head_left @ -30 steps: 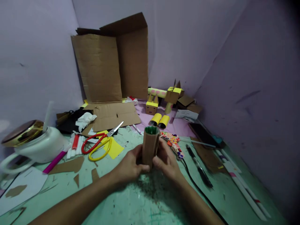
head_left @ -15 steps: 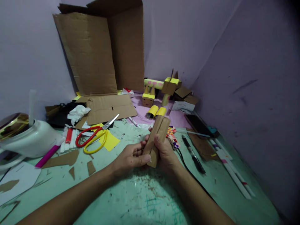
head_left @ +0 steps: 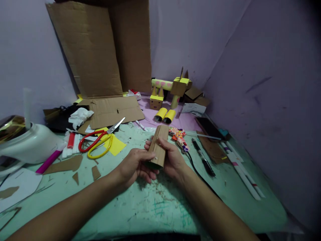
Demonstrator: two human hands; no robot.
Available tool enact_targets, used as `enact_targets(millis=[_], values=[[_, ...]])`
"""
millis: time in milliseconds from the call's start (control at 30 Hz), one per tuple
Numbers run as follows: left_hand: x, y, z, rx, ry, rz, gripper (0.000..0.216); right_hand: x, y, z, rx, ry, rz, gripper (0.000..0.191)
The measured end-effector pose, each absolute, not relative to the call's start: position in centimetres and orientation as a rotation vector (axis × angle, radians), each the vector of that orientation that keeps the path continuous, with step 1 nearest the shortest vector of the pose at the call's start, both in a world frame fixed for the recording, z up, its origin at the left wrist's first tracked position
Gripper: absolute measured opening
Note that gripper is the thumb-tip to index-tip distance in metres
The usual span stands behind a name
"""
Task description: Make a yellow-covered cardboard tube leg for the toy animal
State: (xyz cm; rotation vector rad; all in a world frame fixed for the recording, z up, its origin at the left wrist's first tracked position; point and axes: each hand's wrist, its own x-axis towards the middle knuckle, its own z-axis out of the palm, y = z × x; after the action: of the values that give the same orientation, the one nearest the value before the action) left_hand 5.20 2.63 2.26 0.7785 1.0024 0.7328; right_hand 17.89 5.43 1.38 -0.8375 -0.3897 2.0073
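item: cardboard tube (head_left: 159,142), brown, hollow, ridged along its length. location: centre of the frame, held between both hands above the green table (head_left: 140,211).

handling: judged light, with walls fairly stiff lengthwise but likely to dent or crease under a hard squeeze; the dry paper surface should grip well rather than slip. best hold: broadly around the middle of the sides, with light pressure, sparing the rims, which look the weakest part.

orientation: long axis runs from lower left to upper right, nearer upright in the frame than level, the far end leaning slightly right. the near end points down toward the wearer and shows a dark green inside; the far end points to the yellow rolls (head_left: 161,113) at upper centre.

left hand (head_left: 139,164): grasping the near end of the tube, thumb laid on top, fingers curled below.

right hand (head_left: 173,159): grasping the right side of the tube, thumb pressed on the upper face; fingers partly hidden behind it.

surroundings: scissors (head_left: 116,126) left of centre, on or beside yellow paper (head_left: 119,146); flower-patterned tool (head_left: 177,134) just beyond the right hand; black pen-like tool (head_left: 202,156) right of centre.
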Motion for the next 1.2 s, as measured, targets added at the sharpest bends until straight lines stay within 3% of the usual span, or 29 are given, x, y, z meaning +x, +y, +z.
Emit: enact_targets(millis=[100,433,567,767,900,1067,1200], values=[[5.2,2.6,2.5,0.733,1.003,0.721,0.024,17.7,5.7,1.0,-0.881,-0.375,2.04,0.008],[5.3,2.0,2.4,0.784,0.999,0.719,0.026,17.6,5.4,1.0,-0.906,-0.457,2.037,0.02],[5.2,2.1,2.6,0.892,1.037,0.771,0.029,17.8,5.0,1.5,-0.841,-0.51,1.894,0.016],[2.3,3.8,4.1,1.151,1.116,1.021,0.021,20.9,5.8,2.7,-0.806,-0.705,1.383,0.042],[0.7,4.6,4.2,1.127,1.123,1.194,0.018,21.7,5.8,2.1,-1.039,-0.936,1.338,0.034],[0.9,5.1,3.6,0.844,1.022,1.295,0.036,20.9,5.2,0.6,-1.138,-1.056,1.382,0.033],[1.3,5.0,3.3,0.717,0.961,1.214,0.051,20.9,5.3,-0.2,-1.234,-1.117,1.236,0.032]])
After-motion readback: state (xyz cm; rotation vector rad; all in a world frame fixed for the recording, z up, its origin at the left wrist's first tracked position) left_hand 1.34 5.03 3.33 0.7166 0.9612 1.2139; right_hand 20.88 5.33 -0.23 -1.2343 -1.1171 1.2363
